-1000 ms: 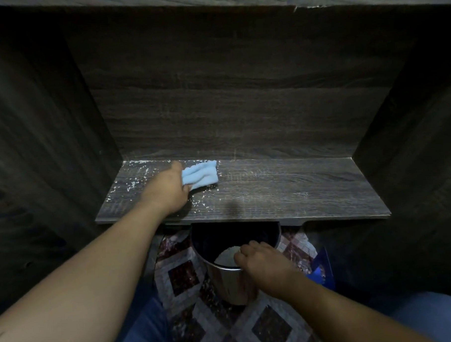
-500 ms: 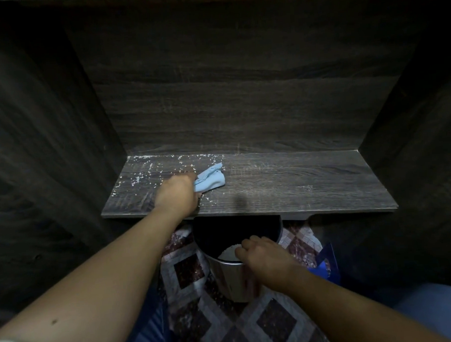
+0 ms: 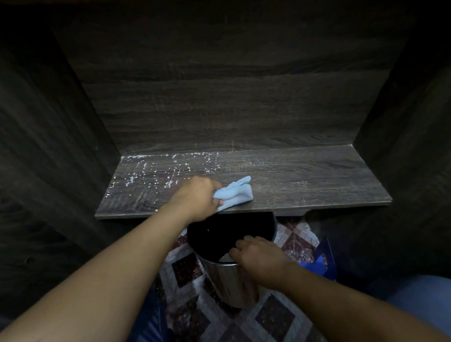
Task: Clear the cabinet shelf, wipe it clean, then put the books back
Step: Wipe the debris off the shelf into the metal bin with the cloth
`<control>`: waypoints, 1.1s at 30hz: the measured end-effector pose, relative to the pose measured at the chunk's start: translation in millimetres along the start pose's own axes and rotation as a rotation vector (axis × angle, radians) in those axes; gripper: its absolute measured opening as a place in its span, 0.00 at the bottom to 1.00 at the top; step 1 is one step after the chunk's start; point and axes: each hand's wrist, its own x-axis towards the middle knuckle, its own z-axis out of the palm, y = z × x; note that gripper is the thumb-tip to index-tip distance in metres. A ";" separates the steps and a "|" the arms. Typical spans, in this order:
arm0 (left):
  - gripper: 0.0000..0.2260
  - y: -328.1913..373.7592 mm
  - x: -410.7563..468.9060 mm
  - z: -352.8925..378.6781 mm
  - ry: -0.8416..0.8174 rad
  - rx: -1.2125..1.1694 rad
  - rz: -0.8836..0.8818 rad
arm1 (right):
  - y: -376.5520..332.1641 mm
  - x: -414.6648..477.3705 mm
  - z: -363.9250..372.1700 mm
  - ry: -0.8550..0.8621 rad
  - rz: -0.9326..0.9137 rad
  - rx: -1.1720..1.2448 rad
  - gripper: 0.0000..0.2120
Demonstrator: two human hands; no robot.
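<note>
patterned tile floor (image 3: 275,321), diamond motif, nearest. metal bin (image 3: 232,287), upright on the floor, mouth just below the front edge of the cabinet shelf (image 3: 310,182). right hand (image 3: 259,260): fingers curled over the bin rim, grasping it. blue item (image 3: 319,266), right of bin, kind unclear. left hand (image 3: 197,198): clenched round light blue cloth (image 3: 235,195), bunched, lying at the shelf's front edge, left of centre. cabinet shelf: dark woodgrain; white crumbs (image 3: 147,174) scattered over its left rear part. back panel (image 3: 229,106), same wood.
</note>
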 end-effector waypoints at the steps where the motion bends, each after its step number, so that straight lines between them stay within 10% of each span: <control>1: 0.07 1.1 0.1 -0.5 -0.011 -0.010 0.004 | -0.2 -0.6 -0.8 -0.018 -0.004 0.003 0.08; 7: 0.06 -3.6 0.7 -10.7 -0.082 -0.140 0.063 | -1.9 1.0 -8.8 -0.104 0.000 -0.005 0.10; 15: 0.11 -23.5 8.5 -6.5 0.279 -0.121 0.079 | -2.3 1.9 -12.6 -0.167 0.040 0.015 0.14; 33: 0.07 14.7 7.1 -6.8 -0.082 -0.039 0.157 | 9.4 -32.2 -3.5 -0.059 0.054 -0.055 0.15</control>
